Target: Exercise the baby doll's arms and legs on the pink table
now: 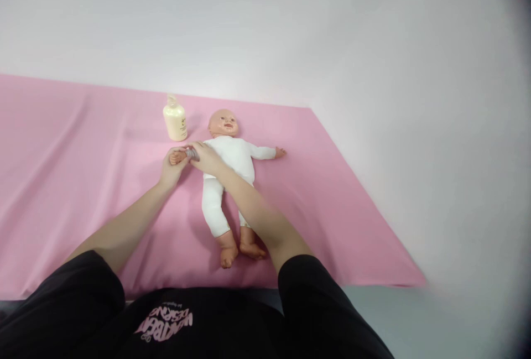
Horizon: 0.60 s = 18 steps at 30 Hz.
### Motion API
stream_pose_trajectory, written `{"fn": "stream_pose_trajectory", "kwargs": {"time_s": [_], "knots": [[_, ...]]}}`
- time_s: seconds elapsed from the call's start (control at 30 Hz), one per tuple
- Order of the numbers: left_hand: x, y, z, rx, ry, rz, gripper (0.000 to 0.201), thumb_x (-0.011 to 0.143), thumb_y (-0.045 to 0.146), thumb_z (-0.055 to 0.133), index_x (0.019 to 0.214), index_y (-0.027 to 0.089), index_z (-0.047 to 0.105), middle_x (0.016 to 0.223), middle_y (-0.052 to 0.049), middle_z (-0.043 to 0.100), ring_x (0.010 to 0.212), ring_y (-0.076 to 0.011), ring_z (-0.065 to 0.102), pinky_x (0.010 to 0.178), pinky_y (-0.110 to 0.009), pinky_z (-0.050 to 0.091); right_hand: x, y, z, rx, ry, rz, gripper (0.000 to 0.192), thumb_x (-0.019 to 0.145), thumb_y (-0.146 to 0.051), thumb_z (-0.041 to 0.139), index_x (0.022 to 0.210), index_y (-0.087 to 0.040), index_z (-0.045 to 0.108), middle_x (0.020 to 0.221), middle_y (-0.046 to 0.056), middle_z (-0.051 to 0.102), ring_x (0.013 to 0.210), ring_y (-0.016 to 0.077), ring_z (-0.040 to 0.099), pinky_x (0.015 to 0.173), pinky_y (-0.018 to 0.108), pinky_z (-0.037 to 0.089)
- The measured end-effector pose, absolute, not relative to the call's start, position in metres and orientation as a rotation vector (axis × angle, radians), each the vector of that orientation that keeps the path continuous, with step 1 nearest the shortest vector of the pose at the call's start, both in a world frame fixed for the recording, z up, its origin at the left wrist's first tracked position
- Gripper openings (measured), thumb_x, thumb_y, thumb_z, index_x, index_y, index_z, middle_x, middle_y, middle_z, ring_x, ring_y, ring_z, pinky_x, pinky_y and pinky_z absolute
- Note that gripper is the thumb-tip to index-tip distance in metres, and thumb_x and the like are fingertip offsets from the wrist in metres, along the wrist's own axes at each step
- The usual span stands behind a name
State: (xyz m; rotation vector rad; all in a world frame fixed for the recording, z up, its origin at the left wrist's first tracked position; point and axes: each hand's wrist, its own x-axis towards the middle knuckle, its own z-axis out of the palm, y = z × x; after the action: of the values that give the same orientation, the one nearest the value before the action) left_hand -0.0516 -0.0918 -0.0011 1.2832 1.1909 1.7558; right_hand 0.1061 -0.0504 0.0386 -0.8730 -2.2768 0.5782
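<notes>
Plastic baby doll in a white bodysuit (230,162) lies face-up on the pink cloth (83,182), still fully dressed. Left hand (173,164) cups the doll's wrist; right hand (205,157) pinches the sleeve cuff there, hands together. Cream lotion bottle (175,120) stands upright, untouched.

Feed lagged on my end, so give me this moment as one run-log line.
left hand: holds doll's arm | right hand: on same arm | doll: face up on pink cloth | bottle: upright beside head
</notes>
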Motion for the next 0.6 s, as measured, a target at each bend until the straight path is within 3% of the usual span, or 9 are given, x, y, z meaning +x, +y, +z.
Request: {"fn": "stream_pose_trajectory", "kwargs": {"time_s": [0.17,0.37,0.6], "knots": [[-0.053,-0.093,0.000,1.181,1.230,1.829,0.038,0.073,0.043,0.088,0.098,0.023,0.069,0.104,-0.006,0.074,0.097,-0.0211,0.070,0.094,-0.039,0.058,0.106,-0.049,0.038,-0.881,-2.294,0.573,0.045,0.087,-0.014,0.069,0.131,-0.016,0.059,0.131,0.015,0.066,0.123,0.0284,0.063,0.110,0.045,0.047],[-0.054,-0.092,-0.002,1.210,1.169,1.866,0.045,0.073,0.048,0.089,0.100,0.026,0.062,0.111,-0.005,0.072,0.106,-0.0212,0.070,0.102,-0.042,0.055,0.106,-0.049,0.037,-0.877,-2.294,0.572,0.043,0.089,-0.017,0.070,0.130,-0.017,0.061,0.130,0.014,0.066,0.122,0.0276,0.063,0.110,0.044,0.047],[-0.059,-0.081,-0.009,1.164,1.096,1.788,0.046,0.086,0.066,0.069,0.093,0.025,0.050,0.111,-0.005,0.068,0.111,-0.0187,0.068,0.099,-0.037,0.056,0.107,-0.049,0.036,-0.884,-2.298,0.570,0.044,0.089,-0.016,0.068,0.132,-0.018,0.061,0.130,0.014,0.065,0.122,0.0282,0.063,0.111,0.046,0.047]]}}
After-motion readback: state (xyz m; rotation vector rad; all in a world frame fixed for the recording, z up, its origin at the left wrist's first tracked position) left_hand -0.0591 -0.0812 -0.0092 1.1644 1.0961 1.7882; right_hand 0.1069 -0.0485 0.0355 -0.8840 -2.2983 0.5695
